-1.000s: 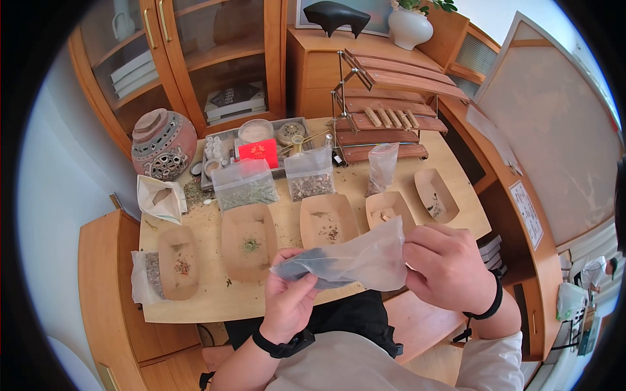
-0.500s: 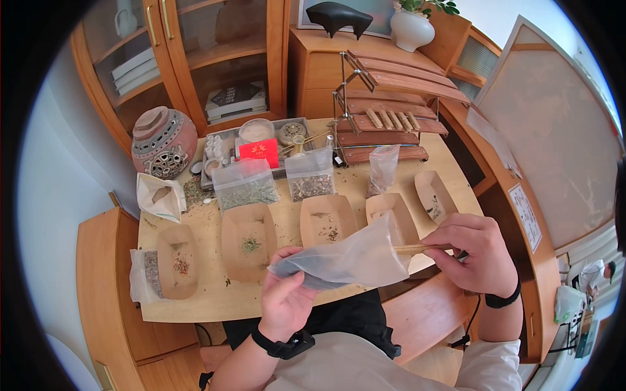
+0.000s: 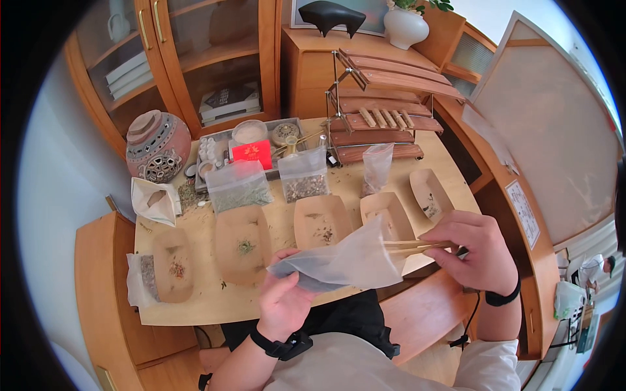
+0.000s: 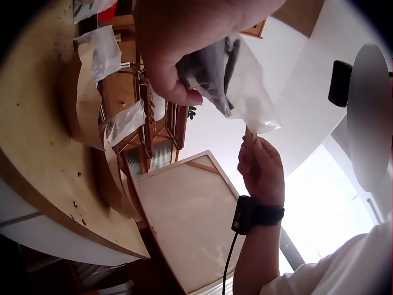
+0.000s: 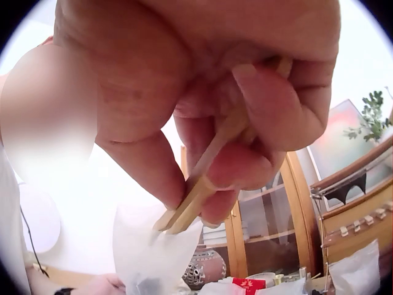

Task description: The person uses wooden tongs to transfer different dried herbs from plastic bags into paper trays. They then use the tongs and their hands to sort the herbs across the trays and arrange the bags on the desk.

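Note:
My left hand (image 3: 287, 303) holds a frosted plastic bag (image 3: 355, 257) by its lower left end, thumb on top. Dark material (image 4: 212, 67) fills that end in the left wrist view. The bag lies tilted in the air over the table's front edge, its mouth facing right. My right hand (image 3: 479, 251) pinches wooden tweezers (image 3: 420, 246) between thumb and fingers. Their two prongs reach into the bag's mouth; the tips are hidden by the cloudy plastic. Up close in the right wrist view, the tweezers (image 5: 195, 200) slant down into the bag (image 5: 147, 246).
Several brown paper trays (image 3: 242, 225) with small herb scraps stand across the table (image 3: 195, 313). Behind them are zip bags of dried herbs (image 3: 240, 189), a grey tray with a red card (image 3: 253, 154), a patterned pot (image 3: 156, 146) and a slatted wooden rack (image 3: 378, 133).
My right hand has drawn back rightward from the bag's mouth, bringing the tweezers into sight. Their prongs now show spread apart. My left hand keeps its hold on the bag.

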A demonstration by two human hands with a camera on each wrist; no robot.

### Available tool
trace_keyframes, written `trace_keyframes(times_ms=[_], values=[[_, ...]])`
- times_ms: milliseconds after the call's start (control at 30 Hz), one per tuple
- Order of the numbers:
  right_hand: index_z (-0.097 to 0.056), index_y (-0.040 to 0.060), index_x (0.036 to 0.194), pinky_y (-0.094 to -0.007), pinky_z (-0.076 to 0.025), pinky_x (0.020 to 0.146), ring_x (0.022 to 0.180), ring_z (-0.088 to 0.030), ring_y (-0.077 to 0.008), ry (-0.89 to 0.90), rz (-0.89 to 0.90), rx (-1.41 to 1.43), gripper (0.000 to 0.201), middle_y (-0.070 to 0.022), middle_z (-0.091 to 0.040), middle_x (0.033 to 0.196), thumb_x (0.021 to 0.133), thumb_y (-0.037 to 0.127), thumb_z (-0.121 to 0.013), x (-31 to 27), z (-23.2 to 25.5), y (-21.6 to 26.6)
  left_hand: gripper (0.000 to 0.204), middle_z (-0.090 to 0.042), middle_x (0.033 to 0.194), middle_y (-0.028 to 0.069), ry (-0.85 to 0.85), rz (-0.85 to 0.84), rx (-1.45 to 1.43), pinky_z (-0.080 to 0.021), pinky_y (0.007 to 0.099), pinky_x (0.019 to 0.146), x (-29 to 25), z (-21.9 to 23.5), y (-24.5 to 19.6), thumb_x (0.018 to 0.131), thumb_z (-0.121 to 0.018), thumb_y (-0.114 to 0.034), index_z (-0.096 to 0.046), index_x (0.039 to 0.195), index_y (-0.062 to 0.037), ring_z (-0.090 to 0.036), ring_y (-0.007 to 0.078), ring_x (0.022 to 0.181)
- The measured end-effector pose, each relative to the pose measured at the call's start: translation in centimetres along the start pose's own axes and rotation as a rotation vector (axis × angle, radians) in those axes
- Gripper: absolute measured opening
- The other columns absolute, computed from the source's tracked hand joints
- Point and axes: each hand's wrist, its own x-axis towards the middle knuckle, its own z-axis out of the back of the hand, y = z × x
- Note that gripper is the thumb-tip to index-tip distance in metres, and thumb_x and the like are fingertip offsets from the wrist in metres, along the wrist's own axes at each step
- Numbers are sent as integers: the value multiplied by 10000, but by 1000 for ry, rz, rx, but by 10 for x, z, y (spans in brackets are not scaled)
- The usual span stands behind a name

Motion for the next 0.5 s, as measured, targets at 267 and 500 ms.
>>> trace_keyframes(times_ms=[267, 500], values=[[-715, 88, 925, -359, -550, 616, 752, -674, -242, -12, 224, -278, 247, -40, -671, 899, 698, 34, -796, 6, -21, 18, 354, -605, 1360, 162, 103, -17, -93, -486, 552, 1109, -2, -10, 0, 1015, -608, -97, -502, 1350, -52, -594, 322, 1301], [-650, 67, 838, -359, -549, 608, 753, -665, -251, 37, 266, -287, 218, -43, -660, 916, 653, 1, -745, 11, -29, 20, 289, -612, 1353, 141, 82, -57, 45, -512, 528, 1089, -6, -12, 2, 1075, -573, -173, -497, 1332, -65, -609, 299, 1291]])
